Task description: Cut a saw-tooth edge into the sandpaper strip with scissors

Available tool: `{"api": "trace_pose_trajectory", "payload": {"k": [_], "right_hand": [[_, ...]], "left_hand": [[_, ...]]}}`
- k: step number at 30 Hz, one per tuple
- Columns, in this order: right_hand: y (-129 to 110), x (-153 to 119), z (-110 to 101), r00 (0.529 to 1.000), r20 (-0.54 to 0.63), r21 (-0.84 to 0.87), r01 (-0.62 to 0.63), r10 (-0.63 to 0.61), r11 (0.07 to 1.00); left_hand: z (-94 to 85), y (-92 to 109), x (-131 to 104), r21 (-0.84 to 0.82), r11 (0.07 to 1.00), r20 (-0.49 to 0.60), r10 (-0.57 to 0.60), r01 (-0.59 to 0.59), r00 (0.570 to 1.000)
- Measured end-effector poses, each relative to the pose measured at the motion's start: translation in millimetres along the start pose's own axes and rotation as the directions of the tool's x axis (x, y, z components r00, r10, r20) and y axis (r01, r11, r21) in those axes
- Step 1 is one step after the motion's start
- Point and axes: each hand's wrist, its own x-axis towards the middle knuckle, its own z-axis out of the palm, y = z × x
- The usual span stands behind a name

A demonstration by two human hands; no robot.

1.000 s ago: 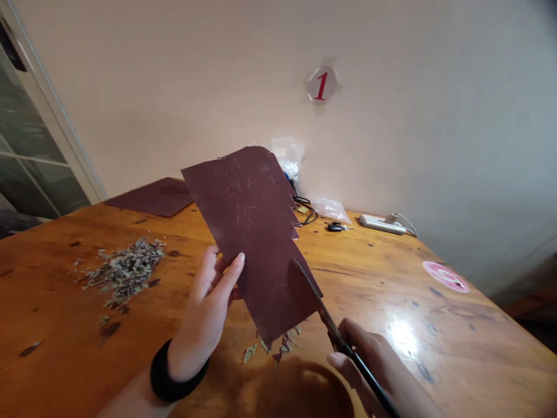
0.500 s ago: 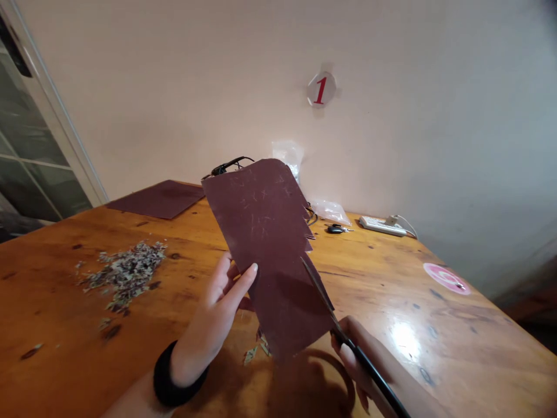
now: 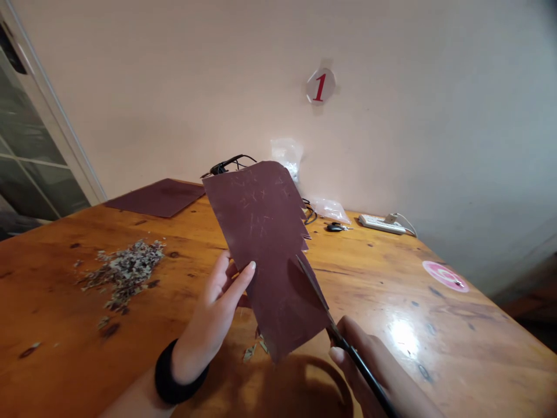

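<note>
A dark maroon sheet (image 3: 265, 232) is held up over the wooden table, with pale scratch marks near its top and jagged notches along its right edge. My left hand (image 3: 226, 293) pinches its left edge, thumb in front and fingers behind. My right hand (image 3: 365, 360) grips black-handled scissors (image 3: 324, 302) at the sheet's lower right. One blade lies across the front of the sheet, its tip pointing up and left beside the right edge. A few small scraps (image 3: 249, 353) lie on the table below the sheet.
The wooden table (image 3: 183, 249) bears a heap of shredded scraps (image 3: 130, 267) and another maroon sheet (image 3: 159, 197) at left. Behind are clear plastic bags (image 3: 331, 210), black cables, keys (image 3: 336, 227) and a white power strip (image 3: 383, 224). A pink round sticker (image 3: 444, 276) is at right.
My right hand and the scissors have shifted slightly left and up, with the blade further over the sheet. The sheet's lower right part has moved a little left. My left hand keeps its grip.
</note>
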Motion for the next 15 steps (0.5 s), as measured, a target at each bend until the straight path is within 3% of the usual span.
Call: {"api": "trace_pose_trajectory", "payload": {"k": [7, 10, 15], "right_hand": [[2.9, 3.9, -0.3, 0.993, 0.117, 0.034, -0.015, 0.011, 0.999], [7.7, 6.7, -5.5, 0.968, 0.248, 0.055, 0.019, -0.032, 0.998], [6.9, 3.3, -15.3, 0.934, 0.347, 0.084, 0.058, -0.084, 0.995]], "left_hand": [[-1.4, 0.2, 0.8, 0.006, 1.0, -0.041, -0.011, 0.011, 0.999], [-3.1, -0.3, 3.5, 0.042, 0.999, -0.097, 0.0, 0.004, 0.995], [-7.9, 8.9, 11.8, 0.025, 1.0, -0.271, -0.009, 0.017, 0.963]]}}
